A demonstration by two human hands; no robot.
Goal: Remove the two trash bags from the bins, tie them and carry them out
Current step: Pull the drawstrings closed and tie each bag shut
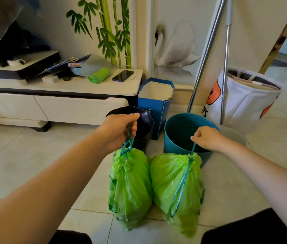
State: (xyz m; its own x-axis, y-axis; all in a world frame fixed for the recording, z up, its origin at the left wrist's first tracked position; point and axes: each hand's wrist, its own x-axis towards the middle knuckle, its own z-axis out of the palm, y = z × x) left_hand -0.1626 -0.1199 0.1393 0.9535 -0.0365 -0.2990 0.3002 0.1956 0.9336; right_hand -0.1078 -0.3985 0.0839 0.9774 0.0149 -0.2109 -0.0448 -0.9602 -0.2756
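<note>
Two full green trash bags hang side by side over the tiled floor, both cinched at the neck with blue drawstrings. My left hand [120, 131] grips the drawstring of the left bag [130, 187]. My right hand [207, 138] pinches the drawstring of the right bag [178, 189], and a long loop of string dangles down its front. Behind the bags stand a black bin [144, 124] and a blue bin [179, 132], both without a liner.
A low white cabinet [60, 101] at the left carries a green roll of bags [99, 75], a phone [122, 75] and clutter. A blue paper bag [155, 101] stands behind the bins. Two metal poles [207, 50] and a white fabric basket [244, 99] stand at the right.
</note>
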